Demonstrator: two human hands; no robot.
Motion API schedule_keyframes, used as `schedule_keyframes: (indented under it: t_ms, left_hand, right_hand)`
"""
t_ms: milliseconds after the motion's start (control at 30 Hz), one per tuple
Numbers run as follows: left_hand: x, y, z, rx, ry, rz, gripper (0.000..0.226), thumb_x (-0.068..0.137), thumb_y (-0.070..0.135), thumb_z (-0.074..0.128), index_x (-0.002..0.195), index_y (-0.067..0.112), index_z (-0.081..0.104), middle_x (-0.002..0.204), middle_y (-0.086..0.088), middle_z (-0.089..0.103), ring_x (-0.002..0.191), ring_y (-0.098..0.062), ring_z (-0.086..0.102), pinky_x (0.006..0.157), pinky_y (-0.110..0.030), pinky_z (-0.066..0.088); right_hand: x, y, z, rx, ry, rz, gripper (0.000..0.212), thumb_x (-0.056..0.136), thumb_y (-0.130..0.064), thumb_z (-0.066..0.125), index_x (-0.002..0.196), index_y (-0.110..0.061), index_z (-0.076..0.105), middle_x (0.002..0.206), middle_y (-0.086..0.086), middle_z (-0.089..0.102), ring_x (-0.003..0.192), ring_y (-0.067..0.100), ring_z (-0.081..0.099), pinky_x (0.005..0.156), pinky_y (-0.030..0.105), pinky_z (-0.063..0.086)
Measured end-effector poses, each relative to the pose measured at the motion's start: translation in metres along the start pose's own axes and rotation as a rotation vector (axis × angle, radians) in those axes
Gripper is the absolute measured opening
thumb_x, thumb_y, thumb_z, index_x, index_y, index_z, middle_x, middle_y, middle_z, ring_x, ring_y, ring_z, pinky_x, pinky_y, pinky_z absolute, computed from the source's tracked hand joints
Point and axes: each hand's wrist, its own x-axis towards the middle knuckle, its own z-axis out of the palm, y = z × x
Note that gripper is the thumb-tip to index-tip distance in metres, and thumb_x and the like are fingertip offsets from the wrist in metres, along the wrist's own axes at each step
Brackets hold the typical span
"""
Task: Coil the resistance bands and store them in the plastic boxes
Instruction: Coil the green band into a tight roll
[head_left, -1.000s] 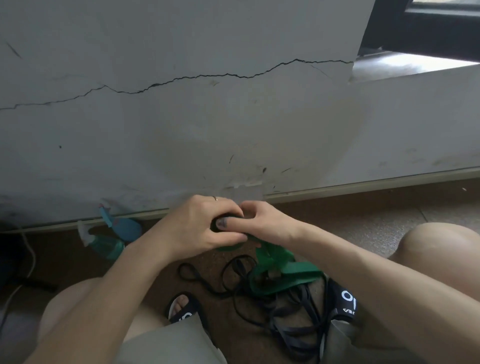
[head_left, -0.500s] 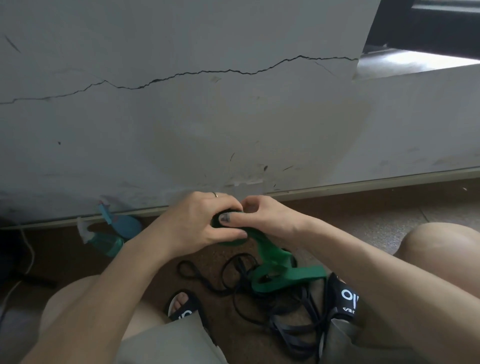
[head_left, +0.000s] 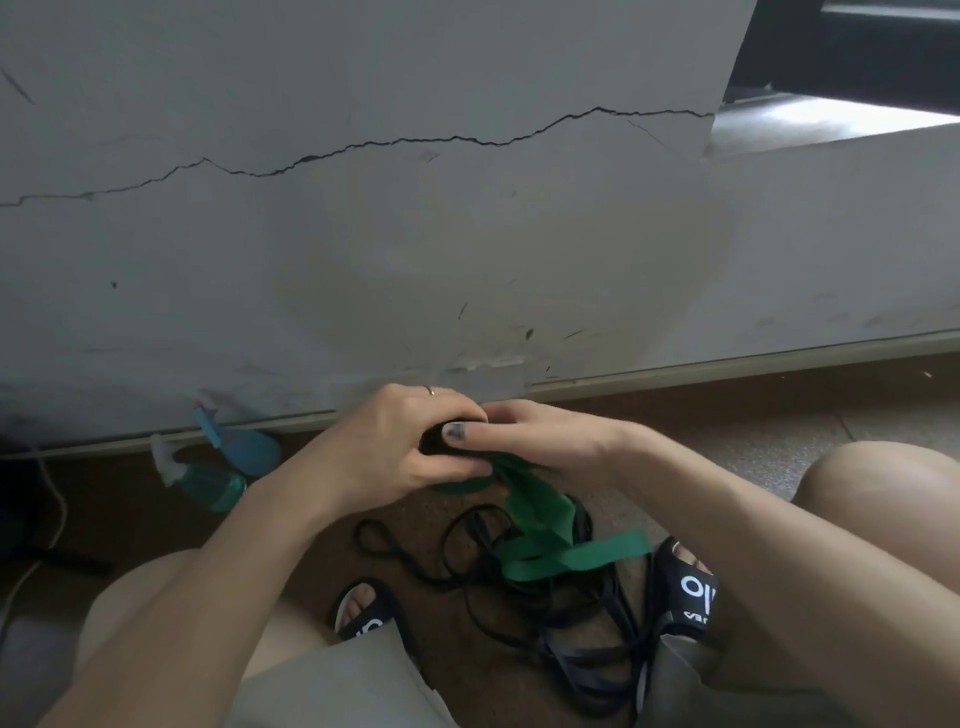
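Observation:
Both hands meet above the floor around a small coil of a green resistance band (head_left: 540, 525). My left hand (head_left: 410, 441) grips the coil from the left, fingers curled round it. My right hand (head_left: 530, 436) pinches it from the right, thumb across the front. The coil is mostly hidden between the hands. The band's loose green tail hangs down and lies over a tangle of black resistance bands (head_left: 571, 623) on the brown floor between my feet. No plastic box is in view.
A cracked grey wall (head_left: 467, 234) rises just beyond the hands. Two blue spray bottles (head_left: 228, 467) lie by its base at left. A dark cable (head_left: 47, 519) runs at far left. My knees and black sandals (head_left: 685, 592) flank the bands.
The hands stayed together at the coil, with the right thumb shifting across its front. The green tail below has moved and now stretches out more to the right.

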Motion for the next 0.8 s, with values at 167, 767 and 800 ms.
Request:
schedule_keyframes:
  t_ms: [167,767,800]
  left_hand:
    - [-0.006,0.001,-0.013,-0.093,0.039,-0.068,0.044,0.077,0.058,0.074,0.112,0.03,0.071,0.101,0.02,0.071,0.098,-0.003,0.067,0.081,-0.022,0.054]
    - [-0.009,-0.009,-0.024,-0.212,0.055,-0.197,0.044,0.072,0.062,0.075,0.101,0.029,0.074,0.093,0.01,0.074,0.09,-0.015,0.07,0.08,-0.041,0.056]
    - [-0.009,-0.008,-0.024,-0.222,0.063,-0.201,0.044,0.072,0.061,0.075,0.101,0.029,0.074,0.093,0.009,0.074,0.091,-0.016,0.07,0.08,-0.041,0.056]
  right_hand:
    - [-0.008,-0.01,-0.01,0.148,-0.021,-0.051,0.035,0.092,-0.043,0.075,0.109,-0.013,0.072,0.086,0.002,0.068,0.075,0.016,0.06,0.065,0.029,0.045]
    - [-0.031,-0.021,-0.003,-0.497,0.32,-0.342,0.043,0.076,-0.047,0.089,0.084,-0.018,0.058,0.067,-0.006,0.051,0.059,0.007,0.045,0.056,0.03,0.033]
    - [-0.031,-0.021,-0.002,-0.488,0.316,-0.344,0.043,0.076,-0.046,0.089,0.084,-0.016,0.058,0.066,-0.006,0.051,0.058,0.007,0.045,0.056,0.029,0.032]
